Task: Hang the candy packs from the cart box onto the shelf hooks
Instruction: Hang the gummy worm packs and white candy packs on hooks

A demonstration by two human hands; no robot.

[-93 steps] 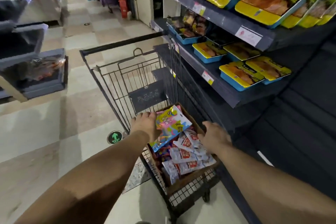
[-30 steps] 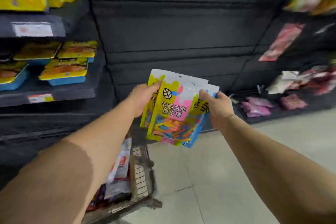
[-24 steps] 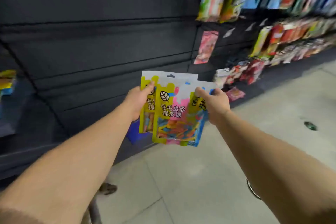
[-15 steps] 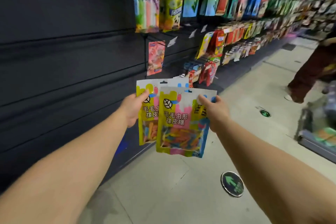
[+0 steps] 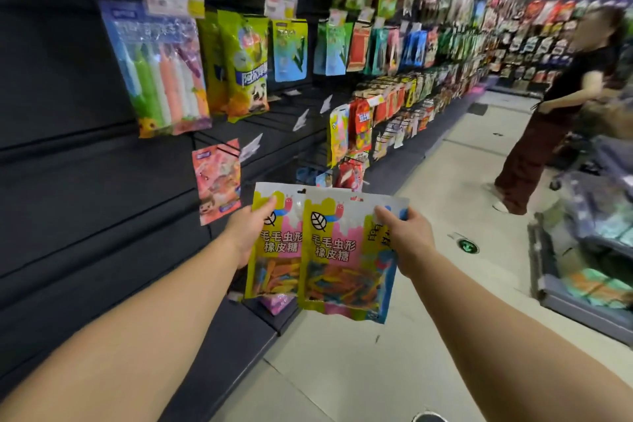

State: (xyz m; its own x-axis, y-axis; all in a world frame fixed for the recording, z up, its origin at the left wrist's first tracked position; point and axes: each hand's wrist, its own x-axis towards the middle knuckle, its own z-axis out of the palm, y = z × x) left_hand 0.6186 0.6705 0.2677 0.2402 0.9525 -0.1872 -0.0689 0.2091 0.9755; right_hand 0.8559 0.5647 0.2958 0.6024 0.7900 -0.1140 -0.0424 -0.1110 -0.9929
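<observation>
From the head camera, both forearms reach into the middle of the frame, holding a fan of candy packs in front of the dark shelf wall. The left hand (image 5: 248, 233) pinches the left candy pack (image 5: 274, 250) near its top, thumb laid across the front and the other fingers hidden behind. The right hand (image 5: 407, 238) grips the right edge of the front candy pack (image 5: 337, 260), thumb on the printed face; the edge of a further pack shows just under that thumb, though how many lie behind cannot be told. The front pack overlaps the left one. Both packs hang upright, yellow and pink with Chinese lettering and a clear window of coloured strips, and they are held in the air, not on any hook.

At upper left and along the top, hung goods fill the shelf hooks (image 5: 301, 120): a pack of pastel tubes (image 5: 161, 68), a green panda pack (image 5: 245, 65), and a single pink pack (image 5: 215, 181) lower down, just left of the held packs. Several hooks at centre carry only white price tags. The pale tiled floor (image 5: 359, 370) spreads across the lower right, with a round green floor sticker (image 5: 467, 246). At far right stands another person (image 5: 548, 120) beside a blurred trolley (image 5: 589, 250).
</observation>
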